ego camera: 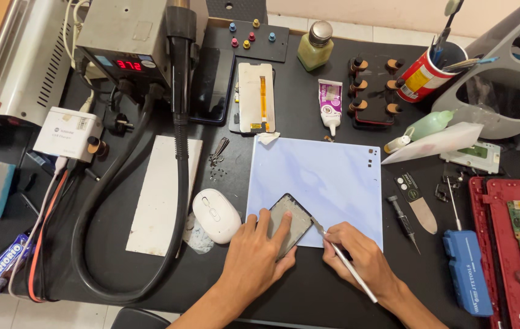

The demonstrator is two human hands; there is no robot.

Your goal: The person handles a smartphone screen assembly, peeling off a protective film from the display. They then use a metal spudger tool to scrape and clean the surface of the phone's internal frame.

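My left hand (255, 256) presses down on a dark phone frame (290, 220) that lies tilted at the near edge of a pale blue work mat (327, 176). My right hand (360, 256) grips a thin silver metal tool (345, 263) like a pen. The tool's tip touches the frame's right edge. Fingers of the left hand cover the frame's lower part.
A white mouse (215, 214) lies left of the mat, beside a white sheet (163, 192). A hot air station (127, 42) with a black hose (180, 158) stands at the back left. Glue tube (331, 102), bottle (315, 45), phone screen (256, 97), screwdriver (404, 223), blue tool (468, 271) and red tray (485, 207) surround it.
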